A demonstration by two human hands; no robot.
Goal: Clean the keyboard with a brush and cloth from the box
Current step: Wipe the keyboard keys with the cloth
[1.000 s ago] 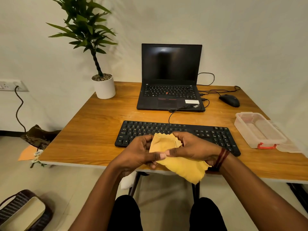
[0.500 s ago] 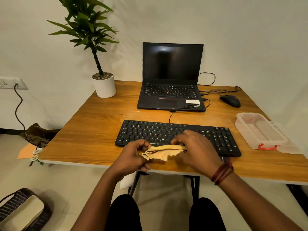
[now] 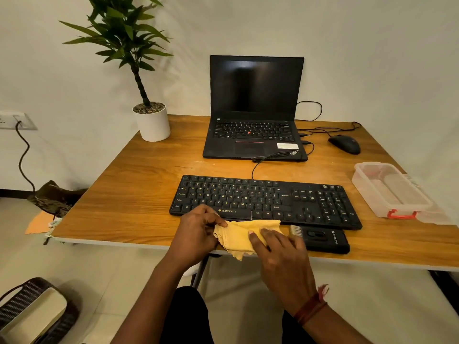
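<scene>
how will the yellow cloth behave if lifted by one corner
Probably floppy: the yellow cloth lies bunched and creased, one corner drooping over the table edge. Likely light, thin fabric, so it should drape, not hold shape.

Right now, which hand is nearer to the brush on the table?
Right. The right hand rests on the cloth, right beside the bristle end of the brush. The left hand pinches the cloth's other end, farther from the brush.

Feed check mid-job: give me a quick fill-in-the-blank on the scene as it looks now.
The left hand and right hand are on the ___ cloth.
The brush lies on the table, in front of the ___.
The box has a ___ latch.
Missing: yellow; keyboard; red.
</scene>
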